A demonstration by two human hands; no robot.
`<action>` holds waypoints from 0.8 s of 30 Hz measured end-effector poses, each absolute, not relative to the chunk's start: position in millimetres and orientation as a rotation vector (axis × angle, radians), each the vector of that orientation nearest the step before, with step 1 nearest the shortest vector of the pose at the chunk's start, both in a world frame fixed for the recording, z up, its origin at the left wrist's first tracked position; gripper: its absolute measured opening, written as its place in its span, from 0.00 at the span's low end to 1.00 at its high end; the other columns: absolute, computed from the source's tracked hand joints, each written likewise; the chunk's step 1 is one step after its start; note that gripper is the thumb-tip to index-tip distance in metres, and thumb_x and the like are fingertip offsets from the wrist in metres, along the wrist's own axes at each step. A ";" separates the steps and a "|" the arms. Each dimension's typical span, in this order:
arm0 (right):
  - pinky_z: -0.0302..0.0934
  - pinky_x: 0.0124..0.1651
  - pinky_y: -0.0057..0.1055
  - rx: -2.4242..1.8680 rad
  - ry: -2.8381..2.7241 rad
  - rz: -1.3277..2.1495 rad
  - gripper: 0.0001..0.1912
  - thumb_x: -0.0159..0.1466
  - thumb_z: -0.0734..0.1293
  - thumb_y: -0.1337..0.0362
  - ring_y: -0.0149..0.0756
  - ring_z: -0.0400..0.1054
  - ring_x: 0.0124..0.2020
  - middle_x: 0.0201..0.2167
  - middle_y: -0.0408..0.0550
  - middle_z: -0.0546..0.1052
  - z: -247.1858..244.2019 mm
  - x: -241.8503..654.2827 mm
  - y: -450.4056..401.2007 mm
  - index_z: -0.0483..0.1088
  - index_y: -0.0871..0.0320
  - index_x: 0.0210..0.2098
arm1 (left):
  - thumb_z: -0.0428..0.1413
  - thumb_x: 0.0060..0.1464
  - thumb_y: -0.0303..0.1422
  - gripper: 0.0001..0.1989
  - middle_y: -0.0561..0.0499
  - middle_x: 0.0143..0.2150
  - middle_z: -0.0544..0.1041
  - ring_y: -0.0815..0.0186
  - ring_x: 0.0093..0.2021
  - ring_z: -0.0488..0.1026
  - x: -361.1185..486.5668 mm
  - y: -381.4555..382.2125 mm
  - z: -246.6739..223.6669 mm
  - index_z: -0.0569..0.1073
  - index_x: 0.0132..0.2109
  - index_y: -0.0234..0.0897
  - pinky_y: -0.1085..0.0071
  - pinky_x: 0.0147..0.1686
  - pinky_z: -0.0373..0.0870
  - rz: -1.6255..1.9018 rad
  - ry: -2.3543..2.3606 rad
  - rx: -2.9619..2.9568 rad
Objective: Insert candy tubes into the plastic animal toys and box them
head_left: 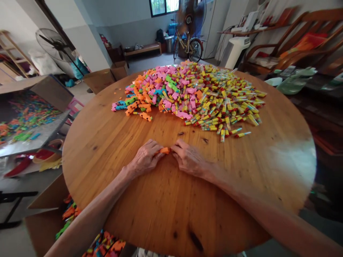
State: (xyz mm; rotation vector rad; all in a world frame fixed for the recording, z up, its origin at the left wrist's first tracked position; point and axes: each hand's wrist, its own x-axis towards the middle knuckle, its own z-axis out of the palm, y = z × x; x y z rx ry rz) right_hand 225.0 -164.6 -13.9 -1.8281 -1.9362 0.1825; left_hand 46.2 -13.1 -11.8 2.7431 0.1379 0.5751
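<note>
My left hand (148, 155) is closed on a small orange plastic piece (164, 150) near the middle of the round wooden table (144, 210). Facing it, my right hand (187, 157) has its fingers pinched together at the other end of that piece; whatever small part they grip is too hidden to name. Beyond my hands lies a heap of pink, orange, green and blue plastic pieces (160, 84). It runs into a pile of yellow and red tubes with clear ends (230, 100) on the right.
An open cardboard box (41, 228) with colourful pieces stands below the table at the lower left. Another box (53, 93) with more pieces lies at the left. Behind are a fan (189, 19), a bicycle (195, 49) and a wooden chair (297, 53).
</note>
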 end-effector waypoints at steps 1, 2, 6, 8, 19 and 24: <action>0.54 0.36 0.32 -1.824 -1.926 0.177 0.11 0.67 0.60 0.73 0.35 0.62 0.35 0.40 0.53 0.69 -14.4 224.0 -164.4 0.73 0.63 0.46 | 0.49 0.70 0.36 0.13 0.46 0.36 0.74 0.62 0.39 0.68 46.2 -13.0 -12.5 0.75 0.45 0.34 0.65 0.40 0.66 0.576 0.134 2.743; 0.55 0.37 0.32 -1.821 -1.908 0.170 0.11 0.68 0.60 0.72 0.35 0.62 0.35 0.40 0.54 0.70 -14.8 223.1 -164.2 0.73 0.63 0.45 | 0.49 0.70 0.36 0.13 0.45 0.37 0.74 0.62 0.39 0.68 46.0 -12.9 -13.0 0.75 0.45 0.34 0.65 0.40 0.66 0.575 0.132 2.743; 0.58 0.38 0.33 -1.776 -1.853 0.160 0.12 0.69 0.58 0.71 0.37 0.63 0.36 0.41 0.55 0.70 -15.5 220.9 -163.4 0.73 0.63 0.45 | 0.49 0.70 0.35 0.12 0.45 0.38 0.75 0.61 0.41 0.69 45.6 -12.5 -14.4 0.75 0.45 0.34 0.64 0.42 0.67 0.572 0.133 2.738; 0.59 0.39 0.33 -1.750 -1.857 0.167 0.12 0.69 0.58 0.71 0.37 0.64 0.37 0.41 0.55 0.70 -15.9 220.6 -163.0 0.73 0.64 0.45 | 0.49 0.70 0.35 0.12 0.45 0.38 0.74 0.61 0.40 0.68 45.8 -12.5 -14.8 0.74 0.45 0.34 0.64 0.42 0.66 0.578 0.129 2.739; 0.56 0.35 0.33 -1.755 -1.998 0.179 0.13 0.68 0.57 0.72 0.35 0.61 0.33 0.42 0.57 0.69 -18.0 224.2 -165.4 0.72 0.66 0.45 | 0.44 0.72 0.33 0.13 0.44 0.38 0.72 0.60 0.40 0.66 50.0 -22.5 -14.5 0.70 0.42 0.34 0.63 0.40 0.66 0.559 0.162 2.830; 0.57 0.34 0.32 -1.762 -2.012 0.263 0.14 0.68 0.56 0.73 0.35 0.61 0.31 0.43 0.58 0.69 -18.4 224.5 -164.2 0.71 0.67 0.47 | 0.44 0.72 0.32 0.12 0.46 0.37 0.71 0.60 0.39 0.64 51.1 -20.9 -17.2 0.69 0.41 0.35 0.62 0.40 0.65 0.550 0.165 2.815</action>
